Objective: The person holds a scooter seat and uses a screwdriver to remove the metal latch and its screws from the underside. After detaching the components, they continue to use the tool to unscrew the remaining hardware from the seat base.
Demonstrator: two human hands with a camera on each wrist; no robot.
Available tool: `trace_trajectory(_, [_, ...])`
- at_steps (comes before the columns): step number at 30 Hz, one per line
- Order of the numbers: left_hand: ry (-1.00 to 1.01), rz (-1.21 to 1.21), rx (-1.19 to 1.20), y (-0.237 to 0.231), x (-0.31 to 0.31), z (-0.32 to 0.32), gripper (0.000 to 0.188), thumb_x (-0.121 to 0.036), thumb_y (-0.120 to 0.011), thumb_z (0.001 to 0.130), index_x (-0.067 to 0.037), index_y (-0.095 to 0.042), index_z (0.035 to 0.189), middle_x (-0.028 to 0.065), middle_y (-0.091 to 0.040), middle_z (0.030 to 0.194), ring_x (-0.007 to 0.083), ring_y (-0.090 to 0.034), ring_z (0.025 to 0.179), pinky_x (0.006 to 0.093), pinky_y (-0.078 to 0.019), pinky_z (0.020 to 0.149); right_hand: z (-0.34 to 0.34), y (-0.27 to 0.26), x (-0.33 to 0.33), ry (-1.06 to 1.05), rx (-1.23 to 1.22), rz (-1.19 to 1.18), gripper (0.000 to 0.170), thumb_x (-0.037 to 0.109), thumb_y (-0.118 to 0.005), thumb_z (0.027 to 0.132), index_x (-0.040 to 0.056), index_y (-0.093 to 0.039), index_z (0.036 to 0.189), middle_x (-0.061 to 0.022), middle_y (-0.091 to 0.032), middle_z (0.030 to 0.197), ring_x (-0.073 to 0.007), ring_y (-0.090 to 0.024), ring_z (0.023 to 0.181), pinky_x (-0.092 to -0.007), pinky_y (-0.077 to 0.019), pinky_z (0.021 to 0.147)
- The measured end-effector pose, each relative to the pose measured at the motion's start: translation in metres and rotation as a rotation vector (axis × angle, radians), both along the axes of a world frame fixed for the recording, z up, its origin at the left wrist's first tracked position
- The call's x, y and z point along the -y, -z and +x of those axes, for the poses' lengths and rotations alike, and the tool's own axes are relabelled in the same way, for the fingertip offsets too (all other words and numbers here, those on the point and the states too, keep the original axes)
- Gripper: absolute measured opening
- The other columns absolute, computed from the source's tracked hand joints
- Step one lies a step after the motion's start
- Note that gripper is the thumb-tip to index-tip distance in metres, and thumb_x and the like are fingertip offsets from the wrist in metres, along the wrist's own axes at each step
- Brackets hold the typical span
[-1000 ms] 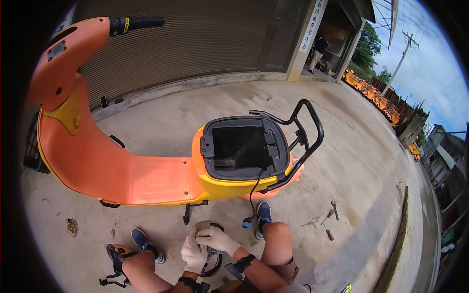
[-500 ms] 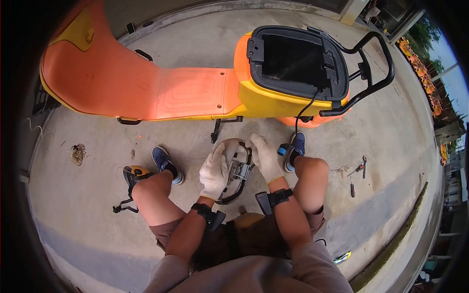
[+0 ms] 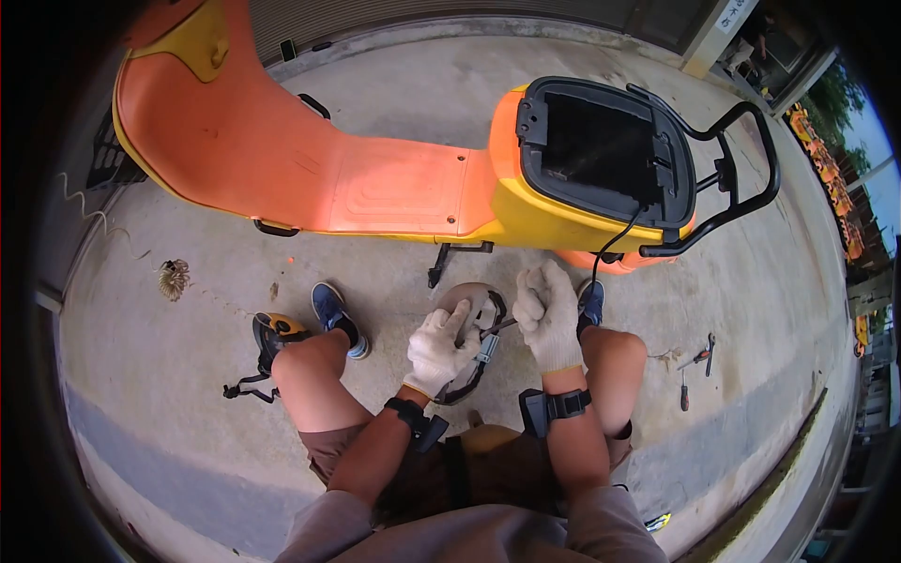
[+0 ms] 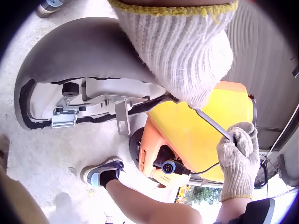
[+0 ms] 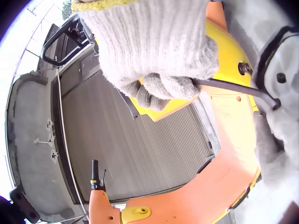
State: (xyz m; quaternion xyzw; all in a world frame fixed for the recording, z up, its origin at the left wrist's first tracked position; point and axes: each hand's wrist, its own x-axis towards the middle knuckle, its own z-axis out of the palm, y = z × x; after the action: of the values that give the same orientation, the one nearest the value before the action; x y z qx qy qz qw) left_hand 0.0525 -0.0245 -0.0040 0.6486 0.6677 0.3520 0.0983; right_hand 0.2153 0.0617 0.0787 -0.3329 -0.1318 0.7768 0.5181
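Observation:
An upturned scooter seat (image 4: pixel 88 46) lies on the ground between the person's feet, its metal bracket (image 4: pixel 122 119) and hinge (image 4: pixel 64 118) showing. The left hand (image 3: pixel 441 352), in a white knit glove, rests on the seat's underside with one finger extended; its other fingers are partly hidden. At the right, the gloved right hand (image 3: pixel 547 314) grips a dark hex key (image 5: pixel 233 87) with curled fingers, as the right wrist view shows. The key's bent end meets the seat's underside close beside the left fingers.
An orange and yellow scooter (image 3: pixel 394 178) stands just ahead, its seat opening (image 3: pixel 601 141) uncovered. A cable with a blue connector (image 4: pixel 168 167) hangs from it. Hand tools (image 3: pixel 696 357) lie on the concrete at right. A yellow and black helmet-like object (image 3: pixel 277 333) sits by the left leg.
The hands came apart from above the seat. The left hand then moved right onto its underside, and the right hand now holds the hex key against it. The head view tilted down.

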Motion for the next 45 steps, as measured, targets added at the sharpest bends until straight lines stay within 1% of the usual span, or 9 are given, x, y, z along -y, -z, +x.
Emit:
trace_trajectory(11, [0.093,0.048,-0.078,0.000,0.001,0.004,0.050,-0.029,-0.071,0.080,-0.006,-0.065,0.124,0.0127,-0.060,0.085,0.0333,-0.061,0.082,0.0416,-0.0519,0.071,0.001,-0.003,-0.002,0.071,-0.137,-0.017,0.028,0.030,-0.052,0.100,0.0097,-0.056,0.081,-0.0040,-0.057,0.075,-0.0082,-0.028,0.040,-0.0213,-0.0213,0.033])
trace_trajectory(17, [0.078,0.057,-0.090,-0.001,-0.001,0.004,0.043,-0.027,-0.069,0.085,-0.006,-0.066,0.123,0.0124,-0.060,0.086,0.0329,-0.062,0.082,0.0414,-0.0517,0.071,-0.017,0.016,0.001,0.038,-0.204,0.005,0.028,0.032,-0.057,0.098,0.0085,-0.058,0.083,-0.0075,-0.062,0.084,-0.0107,-0.042,0.051,-0.0241,-0.0332,0.043])
trace_trajectory(21, [0.057,0.045,-0.095,0.003,-0.002,0.004,0.036,-0.027,-0.068,0.085,-0.006,-0.069,0.113,0.0122,-0.061,0.087,0.0334,-0.062,0.083,0.0411,-0.0519,0.071,-0.040,0.033,0.014,0.000,-0.004,0.044,0.025,0.029,-0.059,0.098,0.0045,-0.062,0.094,-0.0055,-0.062,0.082,-0.0128,-0.054,0.061,-0.0272,-0.0451,0.055])
trace_trajectory(27, [0.078,0.035,-0.079,0.018,-0.002,-0.003,0.028,-0.028,-0.070,0.080,-0.007,-0.068,0.098,0.0123,-0.061,0.089,0.0344,-0.061,0.087,0.0422,-0.0518,0.074,-0.055,0.062,0.026,-0.200,0.819,0.479,0.030,0.028,-0.053,0.102,0.0009,-0.066,0.098,-0.0074,-0.067,0.084,-0.0121,-0.060,0.066,-0.0261,-0.0479,0.060])
trace_trajectory(33, [-0.027,-0.099,-0.031,-0.003,-0.001,-0.004,0.046,-0.035,-0.067,0.083,-0.010,-0.066,0.122,0.0121,-0.060,0.096,0.0333,-0.060,0.093,0.0427,-0.0519,0.079,-0.037,0.045,0.018,-0.024,0.574,0.300,0.041,0.042,-0.047,0.103,0.0041,-0.062,0.102,-0.0066,-0.066,0.076,-0.0114,-0.059,0.057,-0.0267,-0.0484,0.053])
trace_trajectory(35, [-0.057,-0.118,-0.031,0.001,-0.004,-0.006,0.053,-0.034,-0.067,0.084,-0.012,-0.062,0.132,0.0122,-0.061,0.099,0.0335,-0.061,0.096,0.0419,-0.0523,0.083,-0.019,0.070,0.006,-0.094,0.605,0.008,0.041,0.041,-0.048,0.103,0.0029,-0.062,0.105,-0.0068,-0.066,0.078,-0.0135,-0.059,0.061,-0.0294,-0.0482,0.056])
trace_trajectory(36, [-0.088,-0.118,-0.008,0.002,-0.005,-0.007,0.052,-0.033,-0.069,0.082,-0.013,-0.063,0.130,0.0136,-0.062,0.102,0.0338,-0.062,0.098,0.0413,-0.0521,0.085,-0.015,0.100,0.001,0.009,0.948,0.121,0.041,0.039,-0.051,0.099,0.0015,-0.062,0.113,-0.0121,-0.069,0.087,-0.0237,-0.066,0.076,-0.0365,-0.0527,0.071])
trace_trajectory(40, [-0.144,-0.159,0.024,0.000,-0.007,-0.010,0.051,-0.032,-0.070,0.081,-0.015,-0.064,0.129,0.0153,-0.064,0.108,0.0340,-0.063,0.102,0.0405,-0.0519,0.088,-0.005,0.164,0.016,0.165,1.053,0.002,0.046,0.039,-0.051,0.096,0.0024,-0.061,0.121,-0.0192,-0.070,0.098,-0.0347,-0.067,0.096,-0.0426,-0.0507,0.088])
trace_trajectory(45, [-0.171,-0.166,0.055,0.004,-0.008,-0.010,0.052,-0.034,-0.069,0.082,-0.016,-0.063,0.130,0.0154,-0.063,0.110,0.0342,-0.063,0.102,0.0410,-0.0517,0.089,-0.001,0.208,0.045,-0.524,1.495,-0.017,0.042,0.036,-0.050,0.091,0.0053,-0.069,0.113,-0.0242,-0.069,0.109,-0.0388,-0.066,0.102,-0.0449,-0.0500,0.091])
